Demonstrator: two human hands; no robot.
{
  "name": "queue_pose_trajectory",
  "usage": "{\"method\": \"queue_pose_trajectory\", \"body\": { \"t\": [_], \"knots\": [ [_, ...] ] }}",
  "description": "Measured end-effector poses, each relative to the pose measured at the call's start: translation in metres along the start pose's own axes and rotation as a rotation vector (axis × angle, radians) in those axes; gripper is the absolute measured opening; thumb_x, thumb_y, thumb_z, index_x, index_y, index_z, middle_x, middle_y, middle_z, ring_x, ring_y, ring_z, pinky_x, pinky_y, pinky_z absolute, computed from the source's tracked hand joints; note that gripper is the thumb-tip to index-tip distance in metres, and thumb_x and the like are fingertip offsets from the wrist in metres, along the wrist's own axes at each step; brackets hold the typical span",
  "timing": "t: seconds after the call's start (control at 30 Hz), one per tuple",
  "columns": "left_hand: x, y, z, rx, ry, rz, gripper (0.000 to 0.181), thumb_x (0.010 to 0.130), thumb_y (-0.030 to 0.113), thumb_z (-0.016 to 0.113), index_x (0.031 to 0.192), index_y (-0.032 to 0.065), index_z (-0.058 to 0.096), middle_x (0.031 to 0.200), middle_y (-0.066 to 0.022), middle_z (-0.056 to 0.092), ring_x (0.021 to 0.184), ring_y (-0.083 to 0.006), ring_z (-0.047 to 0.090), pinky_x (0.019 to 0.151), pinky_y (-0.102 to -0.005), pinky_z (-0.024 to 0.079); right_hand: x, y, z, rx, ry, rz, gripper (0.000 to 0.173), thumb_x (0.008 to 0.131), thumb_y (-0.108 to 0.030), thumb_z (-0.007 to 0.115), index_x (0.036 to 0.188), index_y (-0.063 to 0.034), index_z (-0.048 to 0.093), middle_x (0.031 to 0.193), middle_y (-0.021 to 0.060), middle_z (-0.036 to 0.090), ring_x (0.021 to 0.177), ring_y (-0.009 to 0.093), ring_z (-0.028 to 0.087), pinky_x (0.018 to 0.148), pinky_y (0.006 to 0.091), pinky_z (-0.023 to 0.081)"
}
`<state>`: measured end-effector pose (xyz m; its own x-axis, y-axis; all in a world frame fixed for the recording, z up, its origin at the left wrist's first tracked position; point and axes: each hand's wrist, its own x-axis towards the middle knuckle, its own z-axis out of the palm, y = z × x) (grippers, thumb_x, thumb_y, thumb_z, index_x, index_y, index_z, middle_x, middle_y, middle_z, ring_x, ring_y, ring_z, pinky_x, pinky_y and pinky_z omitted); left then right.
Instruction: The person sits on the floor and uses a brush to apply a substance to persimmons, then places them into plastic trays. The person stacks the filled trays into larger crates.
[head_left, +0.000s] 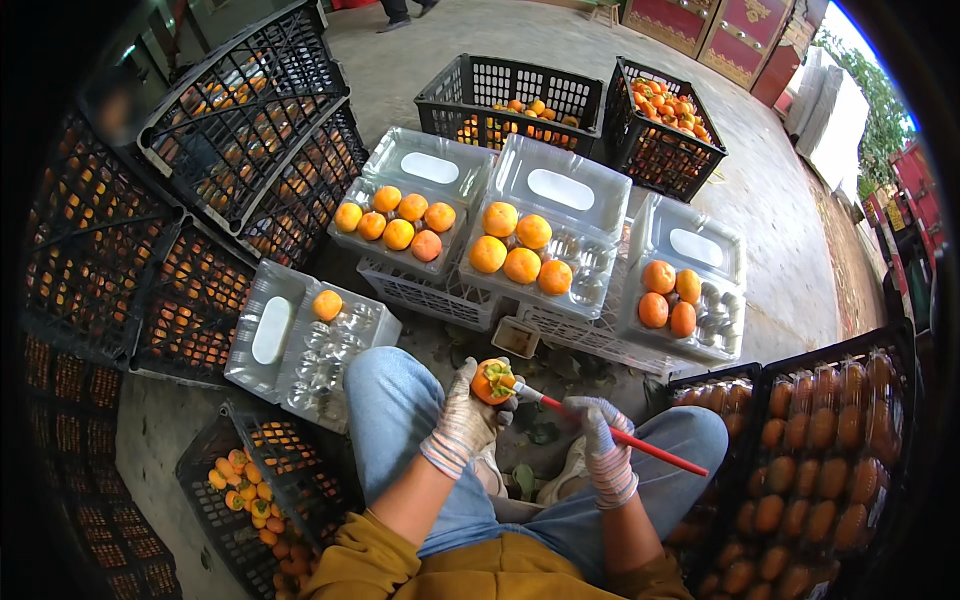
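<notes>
My gloved left hand (459, 426) holds an orange persimmon (489, 390) with its green calyx turned upward. In my gloved right hand (602, 435) is a thin brush (664, 453) with a red handle, its pale bristles touching the fruit near the calyx. Beside my left knee, an open clear plastic clamshell box (330, 367) has one persimmon (327, 305) in a cup. Three more open clamshells stand ahead: the left box (382, 159) and middle box (589, 259) each hold several persimmons, as does the right box (724, 319).
Grey plastic crates (431, 294) support the front boxes. A small square tub (516, 337) sits between them. Black crates of persimmons are stacked left (244, 217), with others ahead (442, 101) and lower left (202, 499). Packed clamshells (817, 435) stand right. A person's legs (405, 10) show far off.
</notes>
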<state>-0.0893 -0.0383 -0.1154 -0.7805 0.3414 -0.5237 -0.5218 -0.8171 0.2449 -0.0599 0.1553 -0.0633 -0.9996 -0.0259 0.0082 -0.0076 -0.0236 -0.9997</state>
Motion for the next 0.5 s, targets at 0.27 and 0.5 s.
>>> {"method": "queue_pose_trajectory", "body": {
  "t": [0.27,0.5],
  "knots": [
    [0.014,0.010,-0.004,0.052,0.046,-0.030,0.051,0.084,0.053,0.046,0.112,0.0106,0.050,0.093,-0.0132,0.058,0.062,-0.0194,0.055,0.050,-0.0279,0.045,0.007,-0.007,0.004,-0.047,0.018,0.029,0.028,0.087,-0.021,0.047,0.092,0.0022,0.063,0.074,0.0078,0.063,0.066,0.012,0.057,0.064,0.0250,0.046],
    [0.030,0.050,0.005,0.211,0.076,0.196,0.039,0.081,0.040,0.056,0.105,0.0108,0.052,0.089,-0.0089,0.058,0.068,-0.0234,0.058,0.052,-0.0310,0.047,0.018,0.014,0.010,-0.047,0.150,0.026,0.030,0.088,-0.024,0.046,0.090,0.0009,0.063,0.078,0.0063,0.062,0.072,0.012,0.055,0.068,0.0246,0.043]
  ]
}}
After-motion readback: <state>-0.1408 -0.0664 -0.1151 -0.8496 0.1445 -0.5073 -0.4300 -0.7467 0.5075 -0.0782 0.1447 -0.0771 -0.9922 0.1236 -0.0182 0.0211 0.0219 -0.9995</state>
